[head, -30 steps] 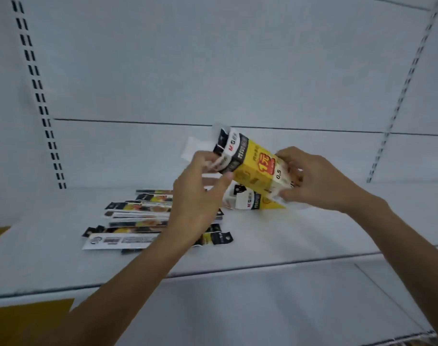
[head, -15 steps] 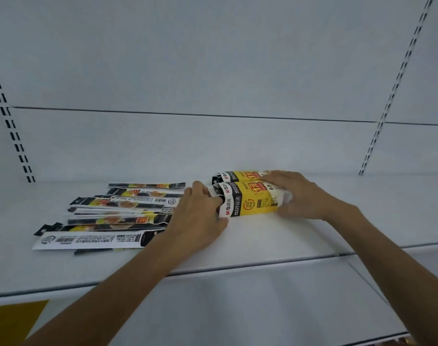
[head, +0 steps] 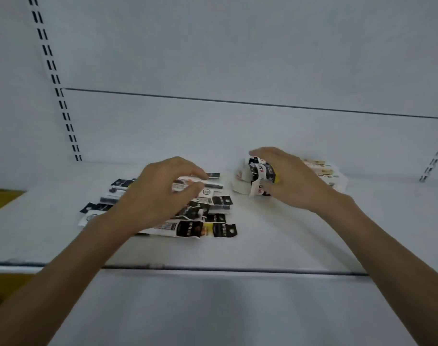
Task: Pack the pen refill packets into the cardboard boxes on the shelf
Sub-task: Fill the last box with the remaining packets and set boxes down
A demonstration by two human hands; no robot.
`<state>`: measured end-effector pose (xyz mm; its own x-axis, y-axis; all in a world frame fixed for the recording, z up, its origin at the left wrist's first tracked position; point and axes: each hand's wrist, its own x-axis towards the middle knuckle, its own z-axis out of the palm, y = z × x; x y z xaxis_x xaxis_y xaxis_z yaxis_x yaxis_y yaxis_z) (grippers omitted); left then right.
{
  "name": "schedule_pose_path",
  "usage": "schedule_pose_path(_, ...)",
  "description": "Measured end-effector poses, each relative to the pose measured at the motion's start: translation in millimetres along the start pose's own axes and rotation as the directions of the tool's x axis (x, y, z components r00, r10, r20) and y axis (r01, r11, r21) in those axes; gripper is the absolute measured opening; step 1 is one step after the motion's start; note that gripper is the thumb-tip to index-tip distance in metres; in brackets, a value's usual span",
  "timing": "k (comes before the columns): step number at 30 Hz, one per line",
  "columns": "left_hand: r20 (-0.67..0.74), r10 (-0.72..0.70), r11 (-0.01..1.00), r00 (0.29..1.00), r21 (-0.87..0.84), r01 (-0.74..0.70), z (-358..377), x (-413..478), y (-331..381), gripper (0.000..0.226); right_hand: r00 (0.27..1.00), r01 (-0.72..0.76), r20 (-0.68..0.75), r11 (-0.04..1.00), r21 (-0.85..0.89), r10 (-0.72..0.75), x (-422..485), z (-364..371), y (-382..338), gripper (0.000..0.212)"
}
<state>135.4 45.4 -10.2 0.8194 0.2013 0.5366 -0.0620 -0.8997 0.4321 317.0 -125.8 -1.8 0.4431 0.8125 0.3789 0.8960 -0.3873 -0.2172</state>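
Several pen refill packets (head: 203,228), black, white and yellow, lie in a loose pile on the white shelf (head: 275,236), left of centre. My left hand (head: 160,193) hovers over the pile's far side with its fingers curved, index and thumb on either side of a packet without closing on it. To the right lie two stacked cardboard boxes (head: 259,171) with their white end flaps open towards the pile. My right hand (head: 288,181) lies over the boxes and grips the top one, fingers curled over its open end and thumb on the front. The hand hides most of the boxes.
The shelf's front edge (head: 238,270) runs across the view, with a lower white shelf (head: 225,310) below it. A white back panel rises behind, with slotted uprights at the left (head: 60,96) and far right (head: 435,163). A yellow surface (head: 0,198) shows at the left edge.
The box went from held up in both hands down onto the shelf. My left hand then left its open end and moved left over the packet pile. My right hand stays on the box.
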Motion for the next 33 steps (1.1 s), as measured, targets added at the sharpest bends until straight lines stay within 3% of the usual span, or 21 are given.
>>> schedule_pose_path(3,0.082,-0.062,0.997,0.995,0.043,0.058,-25.3,-18.4,-27.1,0.018,0.992,0.047,0.100,0.957,0.288,-0.079,9.2,14.5,-48.4,0.021)
schedule_pose_path(7,0.264,-0.101,0.984,0.959,0.168,0.058,-27.0,-35.2,-57.7,0.026,0.976,0.046,0.189,0.945,0.324,-0.112,19.3,37.3,-78.7,0.019)
schedule_pose_path(11,0.208,-0.061,0.972,0.976,0.234,0.011,-23.6,-35.6,-63.9,0.031,0.968,0.006,0.239,0.954,0.298,-0.081,25.2,48.1,-82.7,0.020)
schedule_pose_path(15,0.244,-0.031,0.971,0.969,0.237,-0.028,-23.2,-25.9,-63.8,0.030,0.974,-0.046,0.226,0.949,0.311,-0.027,27.2,49.3,-82.4,0.014)
schedule_pose_path(20,0.282,-0.103,0.976,0.954,0.212,0.042,-19.5,-19.6,-67.5,0.038,0.987,-0.088,0.155,0.931,0.353,0.034,25.7,46.4,-78.4,0.018)
schedule_pose_path(23,0.265,-0.093,0.991,0.960,0.120,0.063,-20.6,-20.5,-70.9,0.029,0.984,-0.152,0.141,0.930,0.334,0.111,22.1,46.5,-75.1,0.026)
schedule_pose_path(27,0.246,-0.151,0.986,0.957,-0.032,0.163,-20.0,-20.9,-69.2,0.025,0.969,-0.165,0.223,0.949,0.270,0.105,16.4,47.1,-78.6,0.039)
schedule_pose_path(30,0.206,-0.208,0.976,0.956,-0.020,0.217,-20.7,-17.5,-67.3,0.025,0.963,-0.181,0.244,0.950,0.256,0.118,16.9,48.7,-80.0,0.050)
schedule_pose_path(33,0.103,-0.171,0.984,0.980,0.075,0.164,-28.9,-12.4,-70.3,0.013,0.967,-0.202,0.203,0.946,0.252,0.153,19.2,49.9,-73.6,0.025)
